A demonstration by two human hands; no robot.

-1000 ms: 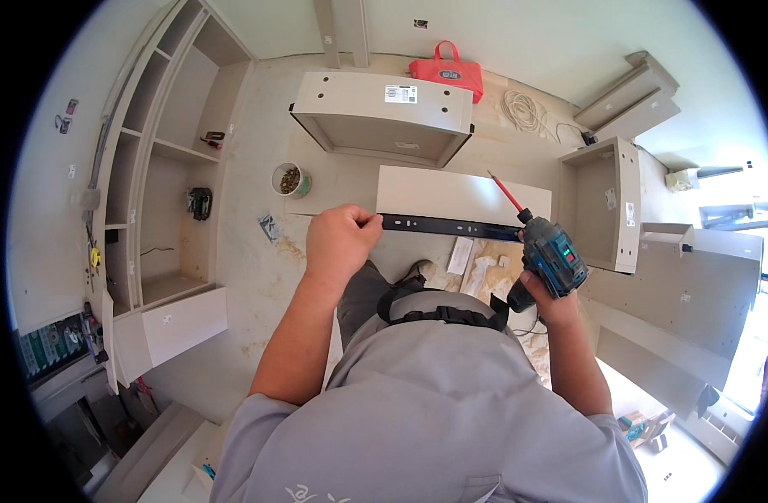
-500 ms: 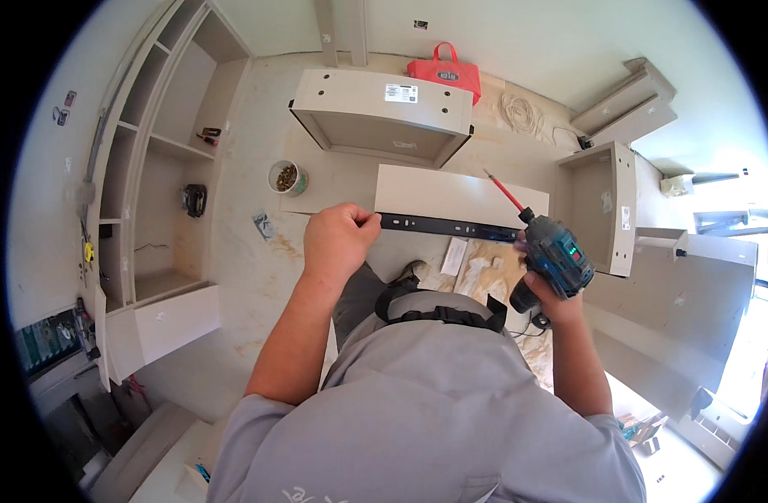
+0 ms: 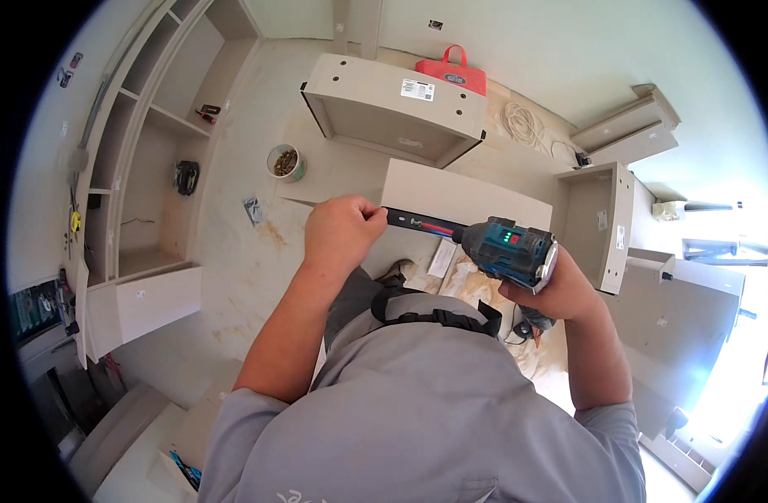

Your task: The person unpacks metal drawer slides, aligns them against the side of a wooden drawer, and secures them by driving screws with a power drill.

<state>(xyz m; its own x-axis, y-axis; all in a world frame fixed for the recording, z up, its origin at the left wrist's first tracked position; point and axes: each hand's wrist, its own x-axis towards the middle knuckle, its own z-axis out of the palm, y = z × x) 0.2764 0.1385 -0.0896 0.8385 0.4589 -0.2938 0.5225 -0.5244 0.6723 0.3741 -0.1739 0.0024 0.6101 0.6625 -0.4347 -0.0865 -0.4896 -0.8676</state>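
Observation:
My left hand (image 3: 342, 236) pinches the left end of a black drawer slide (image 3: 403, 218), a slim slotted metal rail running along the near edge of a pale panel (image 3: 464, 191). In my right hand (image 3: 560, 289) is a blue-and-black cordless driver (image 3: 505, 251), its fingers wrapped round the grip. The driver lies pointing left, and its long red bit (image 3: 438, 228) reaches along the slide toward my left hand. The bit's tip appears over the rail's slots; whether it touches is hard to see. The driver hides the slide's right part.
Beyond the panel stands an open drawer box (image 3: 392, 113) with a red bag (image 3: 453, 75) behind it. A tub of small fasteners (image 3: 286, 163) sits left of it. A tall open cabinet (image 3: 162, 168) lines the left; another box (image 3: 598, 222) stands right. Coiled cord (image 3: 522, 124) lies far back.
My right hand has swung the driver down and left, from pointing up-left to lying over the slide with its bit near my left hand. My left hand keeps its pinch.

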